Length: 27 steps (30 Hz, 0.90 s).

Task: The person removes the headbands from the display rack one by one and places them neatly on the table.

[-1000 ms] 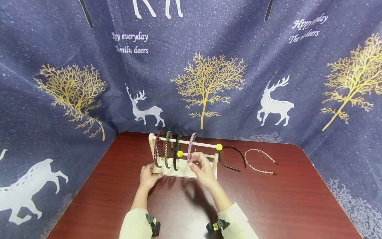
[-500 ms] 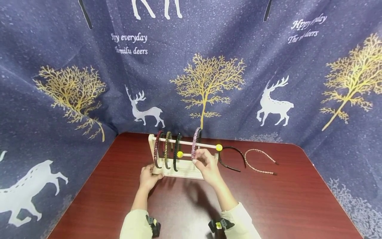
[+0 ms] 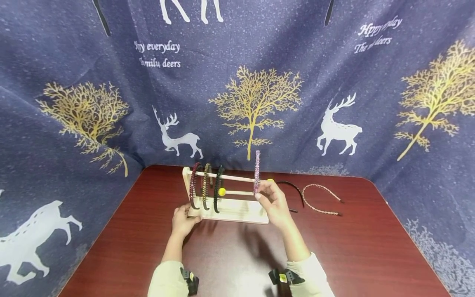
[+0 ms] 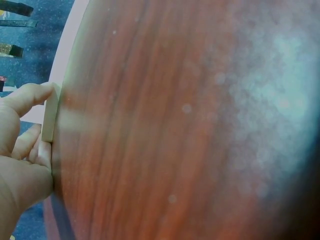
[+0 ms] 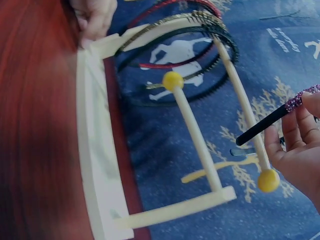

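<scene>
My left hand grips the left end of a pale wooden rack's base; the left wrist view shows thumb and fingers around the base corner. Between thumb and fingers, my right hand pinches a purple glitter headband, held upright near the right end of the upper rod. In the right wrist view its black tip crosses over that rod, close to the yellow end ball. Dark red, gold and black toothed headbands hang at the rod's left.
A lower rod with a yellow ball carries no headband. Right of the rack, a black headband and a braided light one lie on the reddish table. A blue patterned cloth hangs behind.
My right hand has carried the purple headband rightward along the upper rod and raised it slightly. The left hand stays on the base, and the other headbands have not moved.
</scene>
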Each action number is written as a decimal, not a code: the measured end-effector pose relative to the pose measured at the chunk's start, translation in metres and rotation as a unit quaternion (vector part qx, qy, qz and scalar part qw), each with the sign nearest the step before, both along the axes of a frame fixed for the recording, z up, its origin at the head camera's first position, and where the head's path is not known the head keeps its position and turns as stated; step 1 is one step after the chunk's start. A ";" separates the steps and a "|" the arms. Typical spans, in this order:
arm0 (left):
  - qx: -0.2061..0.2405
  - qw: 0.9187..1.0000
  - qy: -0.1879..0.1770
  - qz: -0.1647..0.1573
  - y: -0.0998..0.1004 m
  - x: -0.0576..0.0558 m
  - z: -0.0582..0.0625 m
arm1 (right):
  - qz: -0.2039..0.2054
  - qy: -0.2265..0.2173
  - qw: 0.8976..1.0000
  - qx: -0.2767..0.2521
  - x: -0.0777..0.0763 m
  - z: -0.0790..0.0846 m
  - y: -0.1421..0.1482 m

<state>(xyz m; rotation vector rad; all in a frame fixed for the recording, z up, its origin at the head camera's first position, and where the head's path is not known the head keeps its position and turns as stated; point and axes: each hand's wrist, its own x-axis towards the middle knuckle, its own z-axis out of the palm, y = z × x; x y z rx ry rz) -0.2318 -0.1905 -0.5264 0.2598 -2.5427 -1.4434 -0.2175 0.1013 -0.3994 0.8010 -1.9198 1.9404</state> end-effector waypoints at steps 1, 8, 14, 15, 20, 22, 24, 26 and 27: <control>-0.004 1.000 0.000 0.001 0.000 0.000 0.000 | 0.004 0.004 1.000 -0.006 -0.002 -0.002 0.003; 0.002 1.000 -0.004 -0.006 0.000 0.001 -0.001 | 0.002 0.041 0.999 -0.026 -0.002 -0.004 0.024; 0.007 1.000 -0.001 -0.009 0.001 0.001 0.001 | -0.012 0.040 0.998 -0.039 -0.001 -0.005 0.042; 0.008 1.000 -0.001 -0.009 0.001 0.001 0.002 | -0.017 0.040 0.998 -0.040 -0.001 -0.005 0.045; 0.009 1.000 -0.003 -0.007 0.000 0.001 0.001 | -0.054 0.025 0.998 -0.034 0.001 -0.008 0.061; 0.011 1.000 -0.004 -0.007 0.001 0.001 0.000 | -0.064 0.012 0.997 -0.037 -0.001 -0.013 0.068; 0.009 1.000 -0.006 -0.006 0.001 0.001 0.000 | -0.066 -0.004 0.997 -0.043 0.000 -0.015 0.075; 0.006 1.000 -0.005 -0.004 0.001 0.001 0.000 | -0.070 -0.013 0.996 -0.047 0.001 -0.017 0.081; 0.005 1.000 -0.004 -0.004 0.001 0.001 0.001 | -0.072 -0.017 0.996 -0.047 0.001 -0.019 0.085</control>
